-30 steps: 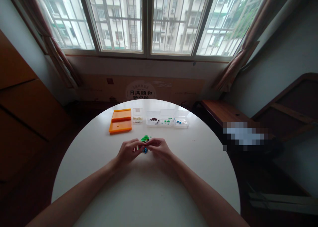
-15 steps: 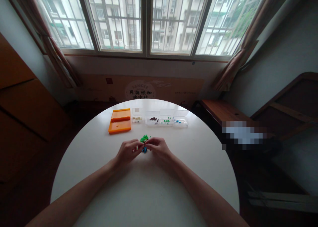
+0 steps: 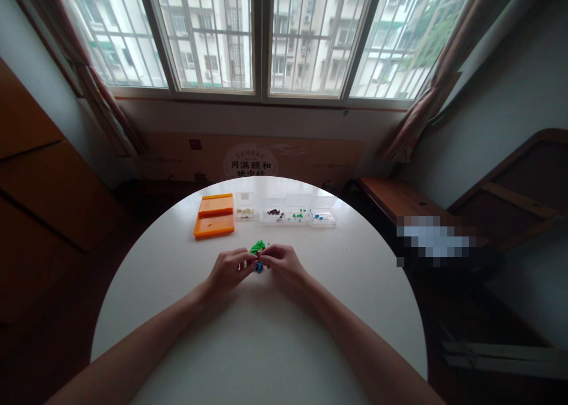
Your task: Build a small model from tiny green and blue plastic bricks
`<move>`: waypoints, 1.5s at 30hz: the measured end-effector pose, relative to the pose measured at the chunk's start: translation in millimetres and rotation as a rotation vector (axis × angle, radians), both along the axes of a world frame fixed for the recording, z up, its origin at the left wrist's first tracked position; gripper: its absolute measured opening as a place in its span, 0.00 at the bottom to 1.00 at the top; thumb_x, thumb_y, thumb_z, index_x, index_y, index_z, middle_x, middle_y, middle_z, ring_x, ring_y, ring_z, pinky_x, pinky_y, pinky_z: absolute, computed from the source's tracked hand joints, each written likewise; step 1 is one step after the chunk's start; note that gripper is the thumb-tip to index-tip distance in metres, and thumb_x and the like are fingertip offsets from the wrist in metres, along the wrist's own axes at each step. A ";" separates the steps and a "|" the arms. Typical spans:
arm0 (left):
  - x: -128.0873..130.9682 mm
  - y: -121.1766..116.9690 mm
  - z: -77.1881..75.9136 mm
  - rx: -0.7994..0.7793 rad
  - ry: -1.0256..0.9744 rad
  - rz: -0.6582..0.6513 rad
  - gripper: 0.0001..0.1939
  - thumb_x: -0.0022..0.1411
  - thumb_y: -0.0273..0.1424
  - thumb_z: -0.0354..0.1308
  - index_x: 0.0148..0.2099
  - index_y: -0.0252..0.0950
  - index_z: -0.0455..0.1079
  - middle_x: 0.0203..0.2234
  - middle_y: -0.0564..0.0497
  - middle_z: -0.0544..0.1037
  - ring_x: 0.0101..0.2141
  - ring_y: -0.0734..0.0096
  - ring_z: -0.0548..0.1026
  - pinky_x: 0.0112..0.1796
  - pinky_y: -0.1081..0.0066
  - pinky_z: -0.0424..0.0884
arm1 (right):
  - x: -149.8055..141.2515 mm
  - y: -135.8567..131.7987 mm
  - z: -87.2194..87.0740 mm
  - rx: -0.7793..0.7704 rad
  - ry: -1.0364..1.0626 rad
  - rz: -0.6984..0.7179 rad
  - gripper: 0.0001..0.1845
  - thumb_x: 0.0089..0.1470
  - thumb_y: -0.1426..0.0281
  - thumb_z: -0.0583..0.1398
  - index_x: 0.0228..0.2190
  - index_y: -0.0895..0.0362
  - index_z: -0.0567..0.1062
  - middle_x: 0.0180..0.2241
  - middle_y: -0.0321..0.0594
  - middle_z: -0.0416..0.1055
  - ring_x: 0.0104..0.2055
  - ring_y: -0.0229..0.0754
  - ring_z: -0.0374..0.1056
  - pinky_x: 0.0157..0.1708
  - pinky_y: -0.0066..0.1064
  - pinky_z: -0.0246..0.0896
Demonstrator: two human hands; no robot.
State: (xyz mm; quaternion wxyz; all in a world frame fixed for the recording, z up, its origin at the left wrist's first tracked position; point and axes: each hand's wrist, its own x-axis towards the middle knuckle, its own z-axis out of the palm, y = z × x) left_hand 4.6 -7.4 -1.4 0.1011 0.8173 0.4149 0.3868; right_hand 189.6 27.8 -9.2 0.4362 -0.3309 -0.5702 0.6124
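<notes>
A small model of tiny building bricks (image 3: 258, 249), green at the top, brownish red in the middle and blue at the bottom, sits between my two hands over the white table. My left hand (image 3: 228, 267) is closed on its left side, thumb and fingertips pinched at the middle. From the right, my right hand (image 3: 284, 262) pinches the same spot, its fingertips nearly meeting the left ones. The fingers hide the model's middle, so any single piece held there cannot be made out.
On the far part of the round white table (image 3: 266, 334) stands an orange tray (image 3: 213, 226) with a small piece in it. Beside it are clear open boxes holding cream pieces (image 3: 245, 211), dark pieces (image 3: 274, 212), green pieces (image 3: 298, 215) and blue pieces (image 3: 318, 217). A wooden bench (image 3: 394, 198) stands at the right.
Hardly anything differs. Both hands keep their pinch on the brick model, which has shifted very slightly.
</notes>
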 end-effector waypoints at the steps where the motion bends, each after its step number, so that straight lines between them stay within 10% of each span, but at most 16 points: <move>1: -0.2 0.1 -0.2 -0.001 0.002 0.003 0.08 0.60 0.31 0.55 0.35 0.34 0.75 0.23 0.52 0.74 0.19 0.81 0.67 0.24 0.80 0.64 | -0.1 0.0 -0.2 -0.002 0.000 -0.003 0.16 0.36 0.62 0.68 0.26 0.61 0.78 0.21 0.39 0.73 0.21 0.33 0.63 0.22 0.25 0.58; 45: -0.1 0.6 -1.4 -0.017 0.007 0.021 0.10 0.61 0.32 0.54 0.35 0.34 0.74 0.23 0.52 0.74 0.20 0.81 0.67 0.24 0.80 0.63 | -0.8 1.1 -0.7 0.078 -0.047 0.008 0.15 0.39 0.62 0.67 0.27 0.61 0.78 0.22 0.39 0.73 0.22 0.33 0.63 0.23 0.26 0.58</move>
